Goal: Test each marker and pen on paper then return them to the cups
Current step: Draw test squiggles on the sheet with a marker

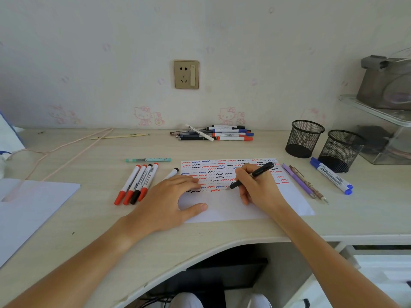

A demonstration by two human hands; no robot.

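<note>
Left hand [171, 197] pins paper [224, 210] edge.

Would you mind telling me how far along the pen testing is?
Rows of squiggles fill the upper paper. The right hand is writing with a black pen; the left hand steadies the sheet. A pile waits by the wall, and both cups look empty.

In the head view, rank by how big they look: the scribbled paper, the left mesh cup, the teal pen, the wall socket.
1. Scribbled paper, by far the largest.
2. Left mesh cup.
3. Wall socket, though it sits farther back.
4. Teal pen, long but very thin.
</note>
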